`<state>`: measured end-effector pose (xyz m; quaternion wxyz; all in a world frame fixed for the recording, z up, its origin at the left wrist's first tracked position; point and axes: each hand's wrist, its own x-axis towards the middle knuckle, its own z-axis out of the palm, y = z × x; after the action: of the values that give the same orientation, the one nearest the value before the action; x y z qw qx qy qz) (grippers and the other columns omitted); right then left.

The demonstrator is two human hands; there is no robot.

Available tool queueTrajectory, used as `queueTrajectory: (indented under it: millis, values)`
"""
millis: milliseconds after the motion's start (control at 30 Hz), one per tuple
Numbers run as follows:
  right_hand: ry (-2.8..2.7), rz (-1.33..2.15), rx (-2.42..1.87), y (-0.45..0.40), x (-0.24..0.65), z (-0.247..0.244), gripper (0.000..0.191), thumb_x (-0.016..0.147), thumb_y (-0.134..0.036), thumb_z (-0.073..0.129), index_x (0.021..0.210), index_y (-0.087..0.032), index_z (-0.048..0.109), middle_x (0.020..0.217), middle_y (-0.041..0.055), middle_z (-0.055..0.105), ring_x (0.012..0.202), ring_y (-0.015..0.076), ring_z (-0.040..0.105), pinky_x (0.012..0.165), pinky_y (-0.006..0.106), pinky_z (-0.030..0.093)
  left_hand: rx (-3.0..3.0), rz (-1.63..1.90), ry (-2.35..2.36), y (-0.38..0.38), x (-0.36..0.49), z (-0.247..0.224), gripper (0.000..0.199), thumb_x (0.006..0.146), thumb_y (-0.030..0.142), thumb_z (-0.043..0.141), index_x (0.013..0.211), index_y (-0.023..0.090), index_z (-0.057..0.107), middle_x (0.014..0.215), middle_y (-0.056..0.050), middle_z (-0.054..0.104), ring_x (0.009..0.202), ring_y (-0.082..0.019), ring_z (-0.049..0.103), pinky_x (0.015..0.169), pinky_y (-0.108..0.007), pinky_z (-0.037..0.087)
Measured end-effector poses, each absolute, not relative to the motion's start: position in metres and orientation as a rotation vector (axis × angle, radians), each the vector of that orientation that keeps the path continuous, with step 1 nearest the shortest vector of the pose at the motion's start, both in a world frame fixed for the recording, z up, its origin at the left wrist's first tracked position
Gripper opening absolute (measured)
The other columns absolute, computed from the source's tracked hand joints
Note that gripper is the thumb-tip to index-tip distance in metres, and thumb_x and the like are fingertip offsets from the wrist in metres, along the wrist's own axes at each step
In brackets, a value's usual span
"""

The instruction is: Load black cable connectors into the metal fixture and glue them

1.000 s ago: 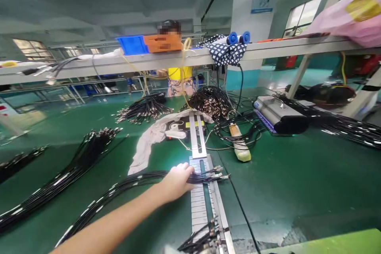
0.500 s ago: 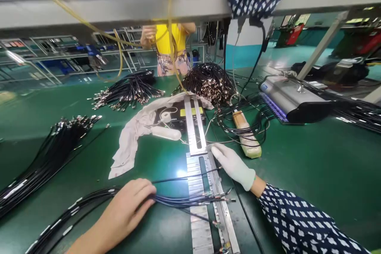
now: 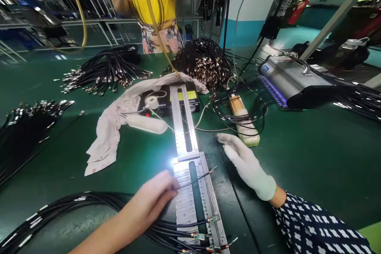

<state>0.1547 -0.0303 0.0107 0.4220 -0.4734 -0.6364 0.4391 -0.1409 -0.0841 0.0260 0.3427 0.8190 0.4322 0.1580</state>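
My bare left hand (image 3: 154,196) is closed with a black cable (image 3: 193,181) between thumb and fingers. The cable's stripped end points right across the slotted metal fixture (image 3: 183,206). Beneath this hand, a bundle of black cables (image 3: 101,199) curves in from the left. Several of its ends, some with small metal connectors (image 3: 201,236), lie across the near part of the fixture. My right hand (image 3: 250,166), in a white glove, is held to the right of the fixture. Its fingers are stretched out and hold nothing.
A black box (image 3: 163,105) sits behind the fixture, partly under a white cloth (image 3: 108,131). Heaps of black cables (image 3: 205,59) lie at the back and left. To the right are a wrapped power strip (image 3: 244,123) and a silver machine (image 3: 294,81). Across the table stands a person in yellow (image 3: 154,0).
My right hand has left the fixture's edge and moved right. My left hand has moved from the bundle onto one cable at the fixture. The bundle's ends lie nearer me, and the view has tilted down.
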Motion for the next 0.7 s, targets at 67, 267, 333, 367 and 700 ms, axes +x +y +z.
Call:
queueTrajectory:
  millis: [67,267,333,367,700]
  values:
    - [-1.531,1.097,-1.235,-0.028,0.16,0.005,0.033,0.098,-0.041,0.045,0.122,-0.02,0.054,0.125,0.0097,0.059,0.115,0.0218,0.058,0.104,0.042,0.044,2.124,0.403,1.121,-0.076,-0.158,0.031,0.015,0.099,0.023,0.038,0.103,0.024,0.053,0.092,-0.001,0.056,0.084,-0.013,0.053,0.074,-0.022,0.044]
    - [-1.539,1.133,-1.308,-0.026,0.153,0.006,0.027,0.095,-0.037,0.052,0.115,-0.021,0.06,0.115,0.0074,0.063,0.104,0.0223,0.061,0.094,0.041,0.048,2.261,0.375,1.242,-0.063,-0.168,0.031,0.011,0.096,0.024,0.047,0.105,0.022,0.053,0.103,-0.004,0.054,0.096,-0.018,0.05,0.086,-0.029,0.043]
    - [-1.549,1.13,-1.316,-0.026,0.152,0.008,0.026,0.095,-0.037,0.052,0.114,-0.02,0.06,0.115,0.0074,0.062,0.105,0.0223,0.06,0.094,0.04,0.048,2.293,0.427,1.247,-0.066,-0.155,0.024,0.018,0.095,0.02,0.047,0.113,0.022,0.05,0.108,-0.005,0.054,0.101,-0.019,0.049,0.09,-0.031,0.042]
    - [-1.556,1.124,-1.32,-0.027,0.152,0.009,0.026,0.095,-0.036,0.052,0.114,-0.02,0.06,0.115,0.0075,0.062,0.106,0.0222,0.059,0.094,0.04,0.048,2.292,0.453,1.219,-0.067,-0.149,0.022,0.02,0.096,0.018,0.046,0.115,0.023,0.049,0.108,-0.005,0.054,0.1,-0.018,0.049,0.09,-0.03,0.042]
    - [-1.653,1.05,-1.306,-0.027,0.153,0.009,0.019,0.095,-0.033,0.052,0.105,-0.021,0.063,0.108,0.0059,0.063,0.102,0.0214,0.06,0.092,0.037,0.049,2.442,0.514,1.0,-0.06,-0.161,0.028,0.043,0.094,0.003,0.036,0.126,0.025,0.054,0.099,-0.004,0.057,0.089,-0.012,0.054,0.077,-0.021,0.046]
